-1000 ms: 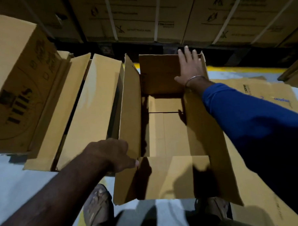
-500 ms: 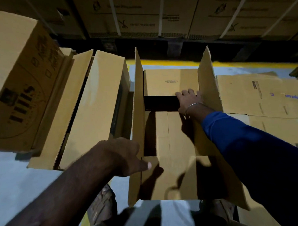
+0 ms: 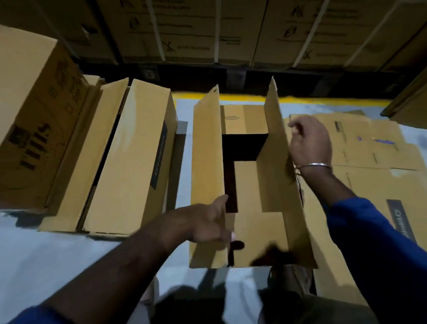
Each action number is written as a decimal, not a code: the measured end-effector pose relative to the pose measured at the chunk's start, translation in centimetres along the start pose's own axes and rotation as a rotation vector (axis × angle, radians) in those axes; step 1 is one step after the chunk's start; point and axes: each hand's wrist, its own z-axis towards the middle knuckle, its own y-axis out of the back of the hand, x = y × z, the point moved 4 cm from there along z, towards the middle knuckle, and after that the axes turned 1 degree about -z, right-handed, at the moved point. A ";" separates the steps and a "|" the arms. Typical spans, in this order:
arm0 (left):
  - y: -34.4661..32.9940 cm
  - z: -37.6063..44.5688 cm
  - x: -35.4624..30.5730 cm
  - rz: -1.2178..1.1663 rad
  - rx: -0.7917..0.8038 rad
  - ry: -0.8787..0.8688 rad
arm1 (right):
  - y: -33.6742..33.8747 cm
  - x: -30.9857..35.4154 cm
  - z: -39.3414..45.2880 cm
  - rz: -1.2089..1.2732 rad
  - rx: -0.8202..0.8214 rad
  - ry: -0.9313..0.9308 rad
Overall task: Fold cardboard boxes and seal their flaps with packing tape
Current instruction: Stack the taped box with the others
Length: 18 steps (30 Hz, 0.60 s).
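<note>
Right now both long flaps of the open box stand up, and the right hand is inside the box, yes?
Not quite. In the head view both long flaps of the open box stand up, but the right hand is outside it, beyond the right flap.

A warehouse: strapped cartons (image 3: 203, 29) stacked along a yellow floor line (image 3: 326, 101), flattened boxes (image 3: 366, 142) on grey concrete floor (image 3: 41, 260).
</note>
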 end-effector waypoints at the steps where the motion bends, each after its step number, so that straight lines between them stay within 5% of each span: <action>1: -0.4 0.5 0.1 -0.014 -0.013 0.006 | 0.5 -2.0 -1.1 0.113 0.015 -0.190; 3: -1.6 1.6 0.6 -0.053 -0.043 0.017 | 0.2 -5.2 -4.2 0.300 0.115 -0.544; 5: -3.3 3.1 1.2 -0.099 -0.114 0.014 | -0.9 -6.7 -8.2 0.360 0.304 -0.707; 12: -9.3 5.4 5.2 -0.248 -0.678 -0.042 | -4.5 -5.4 -20.0 0.254 0.741 -0.801; 15: -11.4 4.7 6.3 -0.244 -0.923 0.151 | -5.3 -6.1 -23.2 0.235 0.755 -0.871; 18: -13.0 5.9 9.1 -0.512 -0.799 0.440 | -5.6 -6.8 -24.5 0.319 0.735 -0.974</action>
